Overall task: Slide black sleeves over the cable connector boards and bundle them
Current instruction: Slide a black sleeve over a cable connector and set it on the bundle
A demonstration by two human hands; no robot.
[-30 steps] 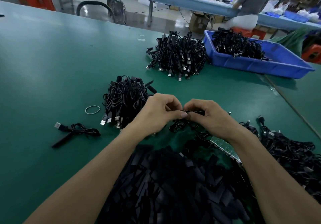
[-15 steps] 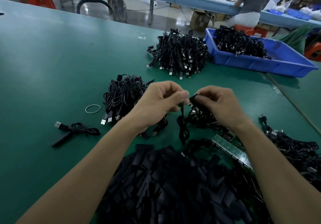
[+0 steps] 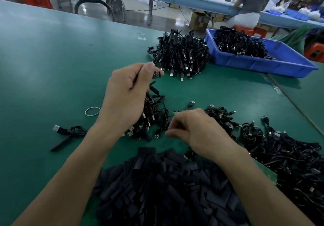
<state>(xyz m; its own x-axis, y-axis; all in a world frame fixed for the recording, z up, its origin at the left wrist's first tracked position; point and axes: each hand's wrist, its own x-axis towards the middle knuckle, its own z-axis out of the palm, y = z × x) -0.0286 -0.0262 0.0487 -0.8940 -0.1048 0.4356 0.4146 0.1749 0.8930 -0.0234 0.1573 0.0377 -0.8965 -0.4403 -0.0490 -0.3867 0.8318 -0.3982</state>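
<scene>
Connector board (image 3: 158, 74) half outside left grip (image 3: 125, 96).

No writing, label, brand, number or sign can be read anywhere, whether on the cables (image 3: 180, 55), the black sleeves (image 3: 166, 187), the blue bin (image 3: 263, 66), the cardboard box (image 3: 199, 21) or the desk (image 3: 52, 59).

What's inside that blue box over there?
A tangled heap of black cables sits in the blue bin, toward its far end. The near wall hides part of the bin's floor, and anything under the heap is covered.
</scene>
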